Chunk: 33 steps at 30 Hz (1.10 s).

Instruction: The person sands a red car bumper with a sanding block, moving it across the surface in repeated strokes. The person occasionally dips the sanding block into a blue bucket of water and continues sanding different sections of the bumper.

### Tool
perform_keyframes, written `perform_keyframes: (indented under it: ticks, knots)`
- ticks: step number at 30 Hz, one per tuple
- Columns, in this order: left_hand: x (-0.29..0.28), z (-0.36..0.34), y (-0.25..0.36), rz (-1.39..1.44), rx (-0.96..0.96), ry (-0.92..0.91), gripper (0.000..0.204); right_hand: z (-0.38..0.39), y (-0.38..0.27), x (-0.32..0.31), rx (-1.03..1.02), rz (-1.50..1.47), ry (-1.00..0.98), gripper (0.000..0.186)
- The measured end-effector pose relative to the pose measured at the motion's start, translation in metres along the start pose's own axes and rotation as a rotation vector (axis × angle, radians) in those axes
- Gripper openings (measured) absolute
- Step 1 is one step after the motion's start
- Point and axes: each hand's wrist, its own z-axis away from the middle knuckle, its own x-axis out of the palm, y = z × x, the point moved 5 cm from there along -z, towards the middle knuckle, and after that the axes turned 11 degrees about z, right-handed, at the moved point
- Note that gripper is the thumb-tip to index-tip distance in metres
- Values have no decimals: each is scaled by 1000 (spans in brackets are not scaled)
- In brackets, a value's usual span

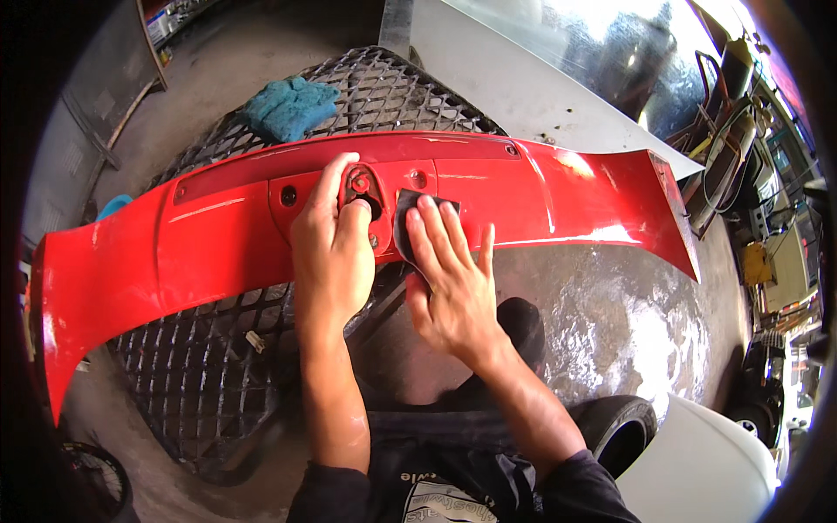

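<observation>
A long, curved red car spoiler [227, 228] lies across a metal mesh stand, with pale scuff streaks on its paint. In its middle is a dark oval recess [359, 183] with a red fitting inside. My left hand [334, 240] grips the spoiler at this recess: the thumb bends into the opening and the index finger stretches along its left rim. Just right of the recess, my right hand [453, 270] holds a dark grey sheet of sandpaper [404, 228] flat against the red surface under outstretched fingers. The sheet's underside is hidden.
A crumpled teal cloth [289, 106] rests on the mesh stand [196, 375] behind the spoiler. A large pale panel [506, 78] stands close at the far right. Near my right forearm are a black tire [617, 427] and a white curved panel [697, 458]. Gas cylinders [737, 131] stand further right.
</observation>
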Motion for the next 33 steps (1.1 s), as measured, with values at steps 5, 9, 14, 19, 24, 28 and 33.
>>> perform_keyframes:
  ticks: [5,9,14,19,24,28,33]
  knots:
    - [0,1,-1,-10,-76,-31,40,-21,6,6,39,-40,64,67]
    - [1,-7,4,-22,47,-3,39,-5,-5,11,88,-59,-99,68]
    - [4,-3,-6,107,-60,-10,38,-30,3,3,-24,-82,133,63]
    - [3,-6,5,37,27,11,39,-3,1,12,-21,-87,-152,74]
    - [1,-5,2,-12,29,-4,39,-20,9,5,26,-145,59,67]
    - [3,-3,6,74,-16,-9,39,1,-3,10,64,-60,0,77]
    - [1,-8,0,-56,67,-22,39,-23,11,11,132,-51,103,69]
